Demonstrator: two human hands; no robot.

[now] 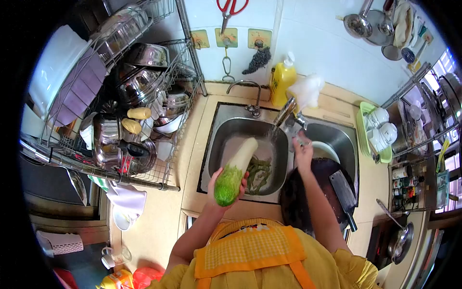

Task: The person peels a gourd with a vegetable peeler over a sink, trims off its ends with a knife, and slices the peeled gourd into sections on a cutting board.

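In my left hand (215, 185) rests a long gourd-like vegetable (239, 161), whitish at its far end and green and rough at the near end. My fingers wrap around its green part, and it tilts over the left sink basin (219, 139). Dark green strips (259, 176) that look like peelings lie in that basin. My right hand (303, 153) is raised between the two basins, just below the tap (286, 111). Its fingers look stretched forward and slightly blurred; I make out nothing in them. Water seems to run from the tap's spout.
A cleaver (342, 192) lies across a dark wok (301, 200) by my right forearm. A white bowl (325, 151) sits in the right basin. A loaded dish rack (163, 185) stands at left. Behind the sink are a thin faucet (257, 96) and a yellow bottle (281, 84).
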